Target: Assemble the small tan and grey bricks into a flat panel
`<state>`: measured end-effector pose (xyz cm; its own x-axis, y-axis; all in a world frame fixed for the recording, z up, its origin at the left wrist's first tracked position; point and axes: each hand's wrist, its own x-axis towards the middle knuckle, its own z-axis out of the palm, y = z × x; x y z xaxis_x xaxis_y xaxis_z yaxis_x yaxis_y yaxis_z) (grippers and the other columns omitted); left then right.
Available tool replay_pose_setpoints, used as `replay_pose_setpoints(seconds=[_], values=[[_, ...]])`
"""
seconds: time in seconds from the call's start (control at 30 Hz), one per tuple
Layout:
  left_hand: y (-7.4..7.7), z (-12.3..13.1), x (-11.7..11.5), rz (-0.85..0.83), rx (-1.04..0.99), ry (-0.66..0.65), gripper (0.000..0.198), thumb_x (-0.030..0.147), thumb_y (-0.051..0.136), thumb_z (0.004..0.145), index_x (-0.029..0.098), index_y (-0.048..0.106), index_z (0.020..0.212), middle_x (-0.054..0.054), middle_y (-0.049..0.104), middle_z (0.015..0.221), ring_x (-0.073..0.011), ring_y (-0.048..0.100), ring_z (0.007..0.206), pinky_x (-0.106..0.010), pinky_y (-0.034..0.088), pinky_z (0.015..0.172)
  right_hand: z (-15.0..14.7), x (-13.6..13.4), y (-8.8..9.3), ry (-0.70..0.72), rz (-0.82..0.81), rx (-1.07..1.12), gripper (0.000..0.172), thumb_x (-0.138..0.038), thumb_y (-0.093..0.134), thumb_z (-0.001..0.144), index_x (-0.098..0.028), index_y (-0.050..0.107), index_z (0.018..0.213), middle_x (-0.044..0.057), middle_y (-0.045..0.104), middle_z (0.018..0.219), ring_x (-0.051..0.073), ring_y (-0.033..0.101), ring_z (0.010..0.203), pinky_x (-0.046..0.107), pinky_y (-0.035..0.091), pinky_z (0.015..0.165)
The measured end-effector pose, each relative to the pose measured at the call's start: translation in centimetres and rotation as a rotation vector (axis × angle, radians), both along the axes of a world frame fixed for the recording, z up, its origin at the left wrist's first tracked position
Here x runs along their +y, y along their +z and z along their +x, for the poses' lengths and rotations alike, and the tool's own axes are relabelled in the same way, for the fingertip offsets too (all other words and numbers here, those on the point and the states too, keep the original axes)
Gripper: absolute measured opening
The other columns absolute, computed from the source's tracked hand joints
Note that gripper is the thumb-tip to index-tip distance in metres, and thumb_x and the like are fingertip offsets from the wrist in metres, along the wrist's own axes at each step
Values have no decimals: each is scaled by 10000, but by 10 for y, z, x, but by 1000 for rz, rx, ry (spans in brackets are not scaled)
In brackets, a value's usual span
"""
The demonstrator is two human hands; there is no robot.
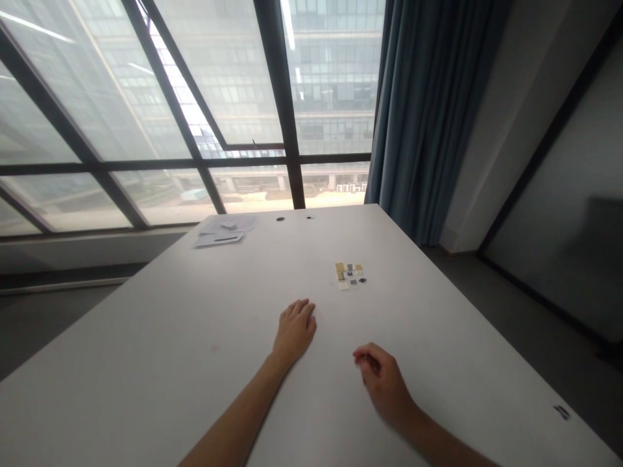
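Observation:
My left hand (295, 329) lies palm down on the white table (170, 337), its fingers stretched forward and slightly bent. Nothing shows in it. To its right, my right hand (382, 376) is curled, with thumb and fingers drawn together. Whatever it may hold is hidden or too small to make out. Beyond both hands sits a small group of flat pieces, among them a yellow piece (339, 266), a grey square (353, 282), a whitish square (344, 285) and a black irregular piece (362, 280). Neither hand touches this group.
Papers (207, 240) with a dark pen-like strip (228, 239) lie at the far left. A dark round disc (280, 219) is near the far edge. A dark rectangular fitting (561, 412) marks the right side. Windows and a blue curtain (423, 117) stand behind.

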<state>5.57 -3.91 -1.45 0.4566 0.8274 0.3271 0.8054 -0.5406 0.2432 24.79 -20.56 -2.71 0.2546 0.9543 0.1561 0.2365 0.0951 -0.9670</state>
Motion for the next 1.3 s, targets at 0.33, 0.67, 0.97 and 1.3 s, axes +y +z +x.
replay_pose_setpoints(seconds=[0.33,0.67,0.97,1.3], values=[[0,3,-2,-14,-25,9,355,220,504,932,221,633,1263,-92,586,1381,-258,480,1302,-434,361,1112,11,11,5,-86,-98,228,244,-337,580,778,-161,699,900,72,695,791,154,550,582,268,428,513],[1,3,-3,-20,-29,-4,345,228,497,936,221,628,1255,-85,584,1375,-255,473,1292,-422,359,1104,93,182,23,-293,190,-284,378,-366,494,816,-160,708,1050,168,670,1188,294,586,1148,477,449,1040],[3,4,-5,-43,-56,-3,349,226,497,926,239,631,1248,-85,584,1372,-269,476,1292,-455,363,1102,123,269,11,-147,13,-524,393,-375,430,932,-166,697,1130,138,655,1294,251,537,1285,460,336,1145],[9,-2,13,-132,-387,94,331,180,489,897,176,673,1173,-85,690,1198,-223,608,1145,-390,445,1075,32,280,0,154,-41,-833,489,-419,421,991,-158,590,1369,156,435,1542,280,344,1455,467,167,1206]])
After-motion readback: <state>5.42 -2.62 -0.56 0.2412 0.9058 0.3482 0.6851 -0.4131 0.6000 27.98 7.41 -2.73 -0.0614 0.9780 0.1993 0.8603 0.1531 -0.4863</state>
